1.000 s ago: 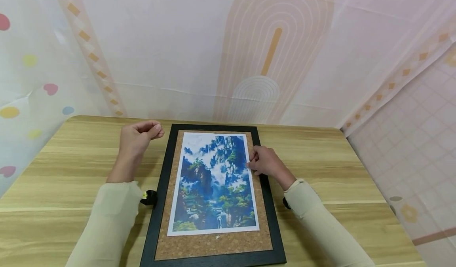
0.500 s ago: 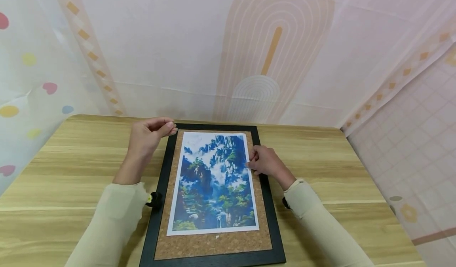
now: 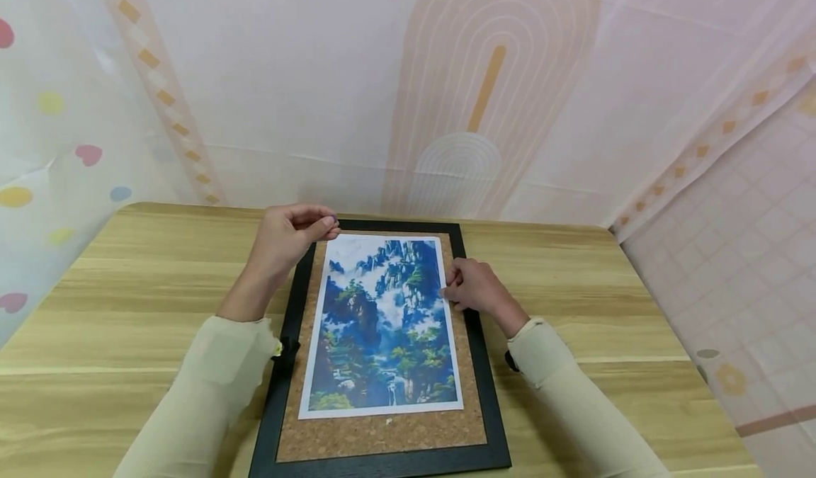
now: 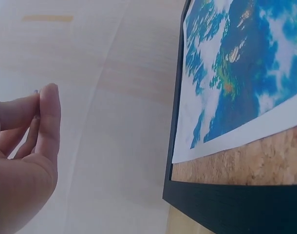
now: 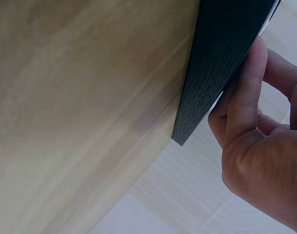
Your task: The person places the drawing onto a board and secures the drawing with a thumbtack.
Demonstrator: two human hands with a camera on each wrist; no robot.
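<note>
A black-framed cork board (image 3: pixel 479 372) lies flat on the wooden table (image 3: pixel 153 287). A blue and green mountain print (image 3: pixel 382 315) lies on its cork. My left hand (image 3: pixel 326 224) hovers at the print's top left corner, with thumb and fingers pinched on a small dark pin. The left wrist view shows the pinched fingertips (image 4: pixel 41 105) just left of the frame (image 4: pixel 221 204) and the print (image 4: pixel 236 73). My right hand (image 3: pixel 454 288) grips the board's right side, fingertips on the print's edge. In the right wrist view its thumb (image 5: pixel 246 92) presses the frame's outer edge (image 5: pixel 216 73).
A patterned pink backdrop (image 3: pixel 408 88) rises right behind the table's far edge. A tiny pale speck (image 3: pixel 389 422) lies on the bare cork below the print. Bare wood (image 3: pixel 605 301) stretches on both sides of the board. Black wrist cameras (image 3: pixel 288 346) sit at my cuffs.
My left hand has moved right, from over the table beside the frame to the print's top left corner, staying pinched. The right hand and the board have not moved.
</note>
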